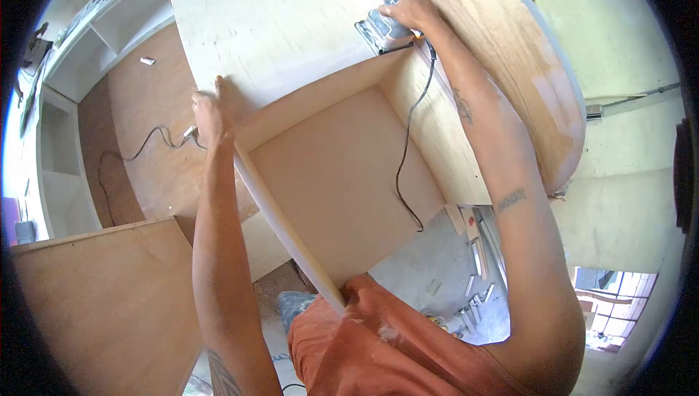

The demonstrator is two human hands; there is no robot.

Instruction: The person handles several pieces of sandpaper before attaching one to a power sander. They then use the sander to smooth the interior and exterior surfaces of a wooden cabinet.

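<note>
Here, a plywood cabinet is seen from above, and all positions are given relative to its open compartment point(335, 177). Far left of the compartment stands a white shelving unit point(65, 119), with a loose cable point(138, 152) on the board between the two.

At the compartment's upper left corner, the left hand point(211, 115) is closed around the top of the pale front edge point(284, 228). The fingers seem to wrap behind the edge, though they are partly hidden. The long axis of this edge runs diagonally from that hand down along the compartment's left side toward the person's chest.

Above the compartment lies the broad top panel point(277, 24). At the compartment's upper right corner, the sander point(384, 32) rests on this panel just beside the corner joint. The right hand point(409, 6) is clamped over the sander's body from above. The sander's cord point(408, 148) hangs down across the compartment's right wall.

The right hand is therefore on the sander, while the left hand is well apart from it, across the compartment's full width.
</note>
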